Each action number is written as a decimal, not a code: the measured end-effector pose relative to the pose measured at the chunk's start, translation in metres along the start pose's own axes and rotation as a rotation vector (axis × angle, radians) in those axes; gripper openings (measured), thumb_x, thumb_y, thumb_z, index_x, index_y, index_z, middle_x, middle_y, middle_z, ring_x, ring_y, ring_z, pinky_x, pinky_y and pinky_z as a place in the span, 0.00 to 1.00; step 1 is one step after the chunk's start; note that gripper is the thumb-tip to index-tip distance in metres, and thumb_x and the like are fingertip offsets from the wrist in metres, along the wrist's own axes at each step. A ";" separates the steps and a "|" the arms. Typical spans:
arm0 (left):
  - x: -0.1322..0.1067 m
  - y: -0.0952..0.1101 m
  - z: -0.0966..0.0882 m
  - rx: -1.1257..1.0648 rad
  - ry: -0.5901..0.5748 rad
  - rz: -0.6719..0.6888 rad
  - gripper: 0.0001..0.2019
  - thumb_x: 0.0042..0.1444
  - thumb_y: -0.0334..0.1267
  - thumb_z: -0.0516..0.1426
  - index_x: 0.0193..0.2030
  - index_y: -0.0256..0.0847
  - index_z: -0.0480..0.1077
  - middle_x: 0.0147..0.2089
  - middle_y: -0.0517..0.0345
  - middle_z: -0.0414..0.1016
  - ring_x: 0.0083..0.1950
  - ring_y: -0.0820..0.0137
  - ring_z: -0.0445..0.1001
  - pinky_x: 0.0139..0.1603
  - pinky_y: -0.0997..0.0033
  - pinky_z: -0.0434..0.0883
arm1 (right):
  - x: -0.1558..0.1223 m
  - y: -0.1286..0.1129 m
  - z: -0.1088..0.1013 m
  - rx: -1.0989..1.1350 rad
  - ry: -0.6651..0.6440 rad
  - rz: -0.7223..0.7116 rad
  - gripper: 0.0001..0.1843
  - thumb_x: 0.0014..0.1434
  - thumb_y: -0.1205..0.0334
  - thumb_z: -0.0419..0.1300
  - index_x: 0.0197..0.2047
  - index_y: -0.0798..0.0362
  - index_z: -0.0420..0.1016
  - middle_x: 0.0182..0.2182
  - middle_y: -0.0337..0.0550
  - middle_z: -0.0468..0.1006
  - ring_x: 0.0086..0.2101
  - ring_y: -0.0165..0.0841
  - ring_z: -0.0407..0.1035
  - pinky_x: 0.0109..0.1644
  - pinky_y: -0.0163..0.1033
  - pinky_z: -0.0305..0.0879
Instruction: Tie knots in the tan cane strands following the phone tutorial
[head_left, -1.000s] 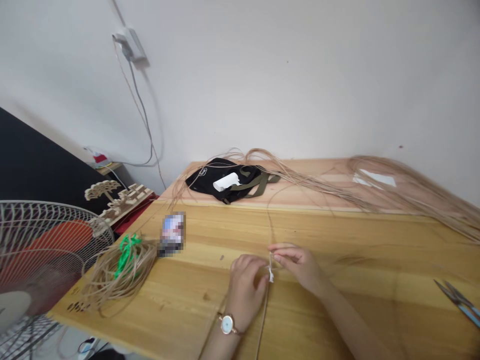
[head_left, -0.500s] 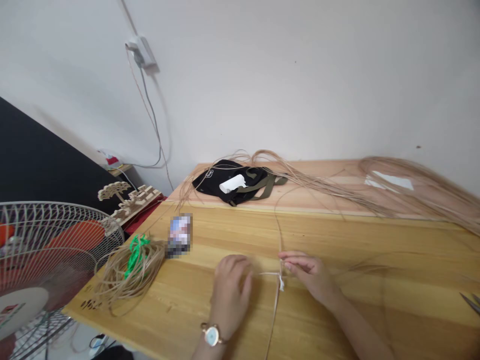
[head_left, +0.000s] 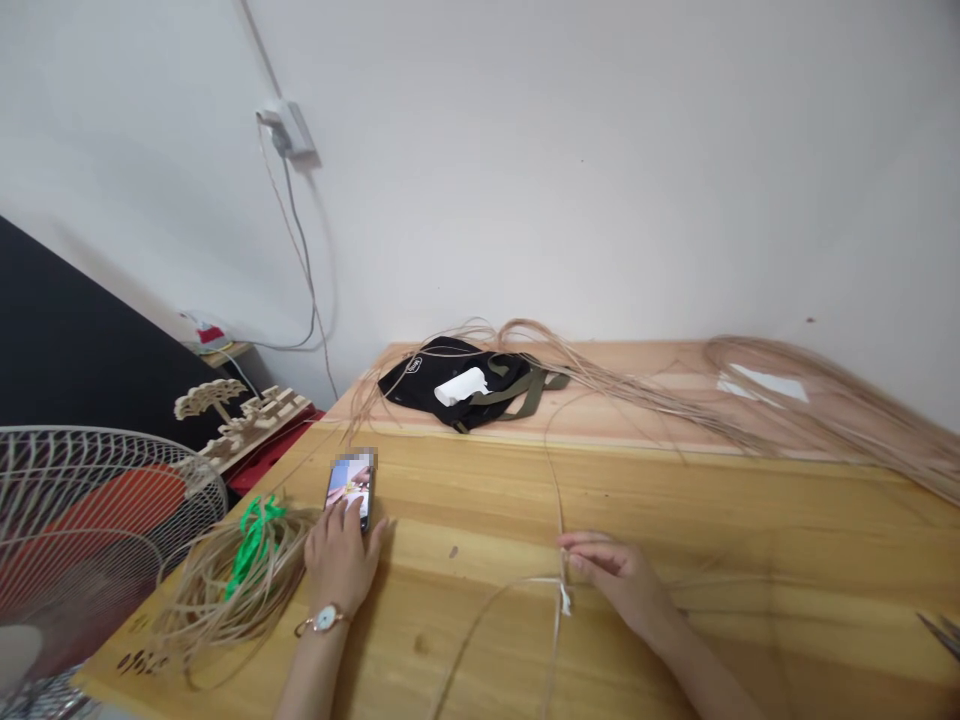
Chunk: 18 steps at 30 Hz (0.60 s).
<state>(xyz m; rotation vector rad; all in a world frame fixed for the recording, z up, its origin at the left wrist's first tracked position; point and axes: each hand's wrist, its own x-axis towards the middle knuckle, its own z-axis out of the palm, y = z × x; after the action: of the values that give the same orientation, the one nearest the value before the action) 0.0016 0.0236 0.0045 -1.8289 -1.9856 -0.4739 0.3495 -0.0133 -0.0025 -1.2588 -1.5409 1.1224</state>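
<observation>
My left hand lies over the lower part of a phone, its fingers stretched out and the thumb apart. The phone's screen is lit with a picture; whether the fingertips press on it I cannot tell. My right hand pinches a thin tan rattan strand between thumb and fingers, just above where strands cross. A small white strip hangs at that crossing. Another strand curves away from it toward the near left. My left wrist wears a watch.
Left of the phone sits a coil of rattan with a green tie. A fan and a wooden model stand beyond the table's left edge. At the back are a black bag and loose rattan bundles. Scissors lie far right.
My left hand has moved left from beside the crossing strands to the phone. The left-hand strand now curves free. My right hand keeps its pinch. The view has tilted slightly.
</observation>
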 end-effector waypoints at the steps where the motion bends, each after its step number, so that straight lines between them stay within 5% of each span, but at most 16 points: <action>1: -0.001 0.001 0.001 0.005 -0.010 -0.014 0.22 0.53 0.47 0.46 0.47 0.32 0.63 0.48 0.41 0.67 0.51 0.55 0.62 0.48 0.56 0.60 | 0.000 0.001 0.000 -0.004 -0.002 0.001 0.11 0.51 0.56 0.57 0.29 0.53 0.78 0.39 0.49 0.75 0.41 0.38 0.68 0.47 0.44 0.62; 6: -0.001 0.003 -0.001 -0.059 0.002 -0.018 0.20 0.53 0.45 0.47 0.46 0.32 0.64 0.49 0.40 0.65 0.51 0.55 0.62 0.48 0.55 0.60 | 0.000 0.000 0.000 -0.014 0.008 -0.013 0.11 0.50 0.55 0.58 0.29 0.52 0.78 0.39 0.49 0.76 0.41 0.38 0.68 0.48 0.45 0.62; 9: -0.002 0.018 -0.015 -0.272 -0.085 0.055 0.16 0.54 0.43 0.46 0.43 0.35 0.66 0.46 0.44 0.68 0.49 0.58 0.64 0.48 0.56 0.62 | -0.001 -0.002 -0.001 -0.024 0.010 -0.017 0.11 0.50 0.55 0.57 0.29 0.52 0.78 0.39 0.48 0.76 0.41 0.39 0.68 0.48 0.46 0.63; 13: -0.006 0.071 -0.043 -0.705 -0.376 0.274 0.12 0.56 0.39 0.46 0.41 0.41 0.68 0.43 0.52 0.71 0.46 0.67 0.66 0.48 0.63 0.64 | -0.002 -0.004 -0.001 -0.017 0.023 -0.029 0.11 0.51 0.55 0.57 0.29 0.51 0.78 0.39 0.47 0.76 0.41 0.39 0.68 0.47 0.45 0.63; 18: -0.009 0.148 -0.061 -0.883 -0.523 0.355 0.11 0.53 0.35 0.49 0.40 0.40 0.69 0.40 0.52 0.73 0.43 0.65 0.69 0.46 0.63 0.64 | -0.003 -0.007 -0.004 0.002 0.050 -0.049 0.10 0.50 0.56 0.58 0.29 0.51 0.78 0.40 0.48 0.76 0.41 0.39 0.69 0.46 0.45 0.65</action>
<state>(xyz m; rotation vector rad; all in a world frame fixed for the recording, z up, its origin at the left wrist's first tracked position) 0.1536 -0.0018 0.0499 -3.0407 -1.7950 -0.9319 0.3517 -0.0164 0.0053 -1.2323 -1.5247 1.0532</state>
